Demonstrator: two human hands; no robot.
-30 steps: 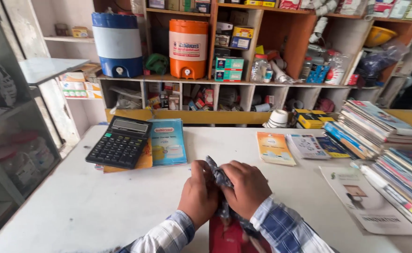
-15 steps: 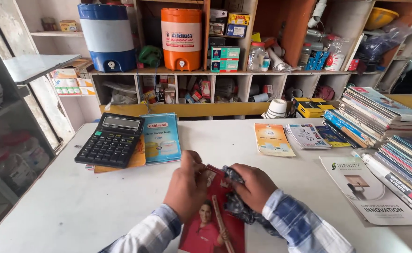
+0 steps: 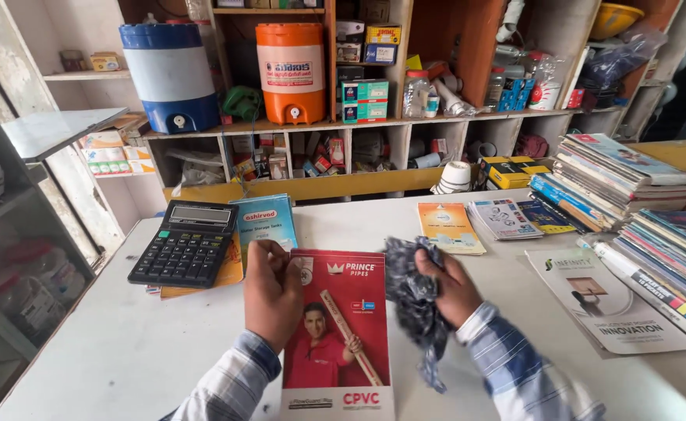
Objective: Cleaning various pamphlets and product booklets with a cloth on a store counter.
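A red brochure (image 3: 341, 343) with a person pictured on its cover stands tilted on the white counter (image 3: 125, 351) in front of me. My left hand (image 3: 271, 295) grips its left edge. My right hand (image 3: 446, 284) is closed around a crumpled dark blue patterned cloth (image 3: 415, 300), which hangs just to the right of the brochure. A black calculator (image 3: 185, 243) lies on a teal booklet (image 3: 265, 220) and an orange one, just beyond my left hand.
Small leaflets (image 3: 448, 226) and a white brochure (image 3: 612, 300) lie on the counter at right, beside tall stacks of catalogues (image 3: 631, 179). Behind stand shelves with a blue-and-white water cooler (image 3: 170, 74), an orange cooler (image 3: 290, 70) and small boxes. A glass cabinet (image 3: 8, 257) is at left.
The red brochure has come up from below the counter edge and now stands in full view. My right hand moved right with the cloth, off the brochure.
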